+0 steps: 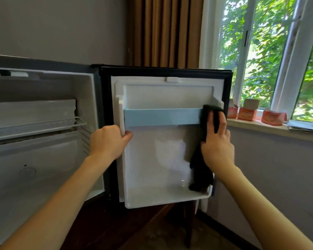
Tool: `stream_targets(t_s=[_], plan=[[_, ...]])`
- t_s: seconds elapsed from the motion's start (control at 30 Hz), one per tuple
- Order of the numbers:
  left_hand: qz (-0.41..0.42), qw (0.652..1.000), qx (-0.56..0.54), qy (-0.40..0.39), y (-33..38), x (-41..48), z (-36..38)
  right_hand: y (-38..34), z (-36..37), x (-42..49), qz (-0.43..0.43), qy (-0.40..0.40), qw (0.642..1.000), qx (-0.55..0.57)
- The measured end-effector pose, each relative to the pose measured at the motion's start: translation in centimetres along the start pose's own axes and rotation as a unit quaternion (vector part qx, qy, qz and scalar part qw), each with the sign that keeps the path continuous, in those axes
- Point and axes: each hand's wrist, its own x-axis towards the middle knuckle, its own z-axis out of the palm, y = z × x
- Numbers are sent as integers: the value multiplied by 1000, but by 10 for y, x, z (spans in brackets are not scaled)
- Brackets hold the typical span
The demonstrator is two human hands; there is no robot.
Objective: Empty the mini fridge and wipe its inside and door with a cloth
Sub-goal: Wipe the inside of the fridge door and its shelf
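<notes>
The mini fridge (34, 159) stands open at the left, its white inside bare apart from a wire shelf (43, 128). Its door (161, 156) is swung wide open in the middle, white liner facing me, with a pale blue rail (161, 117) across it. My left hand (108, 141) grips the raised left edge of the door liner, thumb on the inner face. My right hand (217, 141) presses a dark cloth (201, 165) against the right end of the blue rail. The cloth hangs down to the door's bottom ledge.
A window sill (271, 128) at the right carries several orange and white boxes (246, 113) and a stack of papers (305, 125). Brown curtains (163, 31) hang behind the door. Dark wooden furniture legs (188, 230) stand below the door.
</notes>
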Motion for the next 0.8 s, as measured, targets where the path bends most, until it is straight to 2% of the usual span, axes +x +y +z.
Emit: stream_targets(t_s=[0.17, 0.23, 0.27, 0.33, 0.4, 0.43, 0.5, 0.53, 0.57, 0.63, 0.7, 0.73, 0.77, 0.8], plan=[[-4, 1000, 23, 6, 11, 2, 1, 24, 22, -3, 106, -91, 989, 47], [0, 999, 42, 7, 12, 3, 3, 33, 26, -4, 181, -140, 954, 196], [0, 999, 47, 7, 12, 3, 3, 36, 23, -4, 236, -136, 907, 322], [2, 999, 49, 7, 11, 2, 5, 41, 12, -4, 333, -69, 764, 548], [-1, 999, 50, 4, 9, 2, 5, 43, -12, -5, 370, 12, 634, 679], [-4, 999, 54, 4, 7, 3, 6, 43, -24, -6, 367, 32, 584, 724], [-5, 999, 50, 3, 4, 2, 7, 43, -50, -15, 315, 22, 518, 795], [-5, 999, 42, 5, 2, 2, 7, 40, -61, -22, 292, 12, 508, 810], [-6, 999, 33, 5, 1, 1, 8, 35, -73, -30, 280, 3, 519, 807], [-11, 1000, 20, 3, 0, -2, 5, 24, -89, -43, 268, -12, 597, 756], [-33, 999, -4, 1, -1, -9, 2, 11, -98, -53, 234, -47, 642, 729], [-44, 999, -32, 2, -1, -15, 1, 7, -98, -56, 213, -76, 636, 738], [-52, 995, -84, 2, -1, -25, 1, 2, -97, -59, 189, -113, 613, 759], [-61, 983, -173, -3, -1, -37, 2, -3, -93, -61, 170, -158, 564, 793]])
